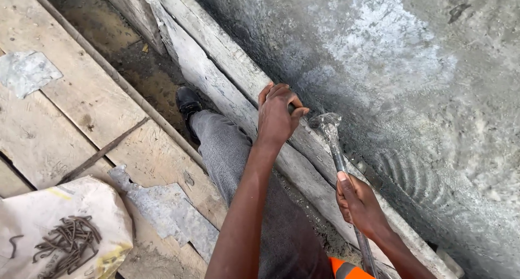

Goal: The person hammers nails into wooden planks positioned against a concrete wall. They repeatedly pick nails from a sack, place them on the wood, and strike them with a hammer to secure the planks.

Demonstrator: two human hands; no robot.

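While the left hand (276, 116) rests curled on the top edge of a cement-smeared wooden form board (216, 79), its fingers bent against the plank and perhaps pinching something too small to make out, the right hand (360, 203) is clenched around the shaft of a steel hammer (338, 160). Its head sits just right of the left fingertips, touching or nearly touching the board. Beyond both hands rises a rough concrete wall (411, 68). Well left of the left arm, bent nails (67, 244) lie on a paper sack (32, 208).
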